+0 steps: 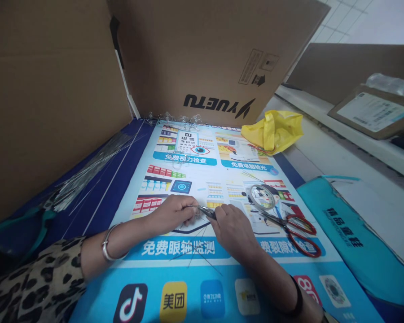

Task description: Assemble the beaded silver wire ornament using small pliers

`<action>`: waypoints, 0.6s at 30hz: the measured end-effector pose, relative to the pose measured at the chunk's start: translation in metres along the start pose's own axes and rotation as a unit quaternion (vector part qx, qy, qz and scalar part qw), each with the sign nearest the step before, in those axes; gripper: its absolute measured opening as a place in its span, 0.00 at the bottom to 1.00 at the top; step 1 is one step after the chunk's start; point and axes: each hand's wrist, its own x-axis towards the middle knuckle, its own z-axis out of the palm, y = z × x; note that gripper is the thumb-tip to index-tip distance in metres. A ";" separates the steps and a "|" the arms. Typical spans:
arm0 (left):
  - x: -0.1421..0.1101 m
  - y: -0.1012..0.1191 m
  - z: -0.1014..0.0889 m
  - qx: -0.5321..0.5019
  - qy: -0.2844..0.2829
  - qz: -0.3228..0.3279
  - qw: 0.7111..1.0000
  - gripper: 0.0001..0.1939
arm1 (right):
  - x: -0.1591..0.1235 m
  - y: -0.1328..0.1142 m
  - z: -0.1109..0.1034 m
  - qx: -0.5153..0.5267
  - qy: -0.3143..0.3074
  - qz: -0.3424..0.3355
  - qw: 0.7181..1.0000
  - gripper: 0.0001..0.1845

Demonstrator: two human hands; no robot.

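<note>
My left hand [173, 211] pinches a thin wire, which is hard to make out between thumb and fingers. Wrapped round the grips of a pair of pliers [207, 211], my right hand [231, 226] holds their jaws close against the left fingertips. Both hands are above the middle of a printed poster [134, 269]. Below them, several loose wires [202, 256] lie crossed on its surface. To the right are scissors [301, 233] with red handles, their blades beside a roll of clear tape [262, 197]. Bent wire pieces [191, 121] sit at the poster's far edge.
Tall cardboard panels [195, 54] stand behind and to the left. A bundle of straight wires [87, 172] lies at left, near a teal-rimmed item [37, 233]. At right are a yellow bag [278, 130], a teal pouch [350, 237] and a labelled parcel [370, 112].
</note>
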 end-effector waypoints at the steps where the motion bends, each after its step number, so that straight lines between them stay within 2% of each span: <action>1: 0.000 0.000 0.000 -0.004 0.001 -0.002 1.000 0.09 | 0.000 0.000 0.001 -0.002 0.001 0.000 1.000 0.06; 6: 0.000 0.001 0.000 -0.014 -0.001 -0.007 1.000 0.09 | 0.000 -0.002 0.002 -0.003 0.000 0.006 1.000 0.06; 18: 0.001 0.000 0.000 -0.012 -0.002 -0.012 1.000 0.09 | 0.001 -0.007 -0.003 -0.001 -0.057 0.037 0.998 0.07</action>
